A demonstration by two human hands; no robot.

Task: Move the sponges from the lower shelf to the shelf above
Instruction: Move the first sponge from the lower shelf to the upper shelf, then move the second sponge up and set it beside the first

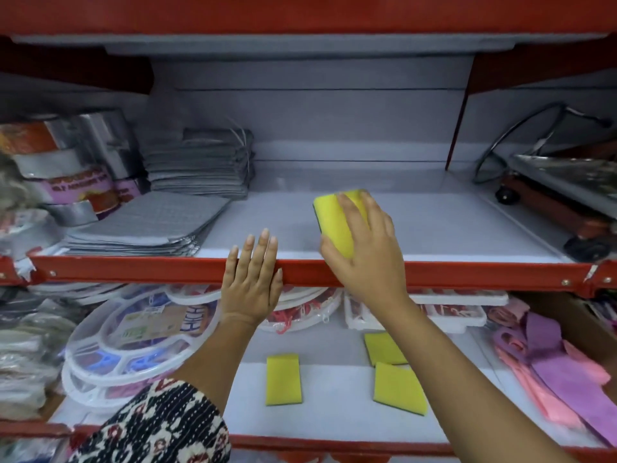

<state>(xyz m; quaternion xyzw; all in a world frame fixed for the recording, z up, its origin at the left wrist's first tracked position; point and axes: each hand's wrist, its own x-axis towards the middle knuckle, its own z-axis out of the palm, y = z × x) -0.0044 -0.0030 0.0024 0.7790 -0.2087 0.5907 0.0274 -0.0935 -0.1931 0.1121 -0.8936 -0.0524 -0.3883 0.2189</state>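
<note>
At far left, blurred rolls of tape and grey folded mats crowd the upper shelf. The left hand lies flat, fingers spread, on the shelf's red front rail, holding nothing. The right hand grips a yellow sponge over the upper shelf, partly covering it. Below, three sponges remain on the lower shelf: one left, two overlapping, partly hidden by the right forearm.

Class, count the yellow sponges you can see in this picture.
4: one in the right hand over the upper shelf; three on the lower shelf, at left, back, right. Others may be hidden.
</note>
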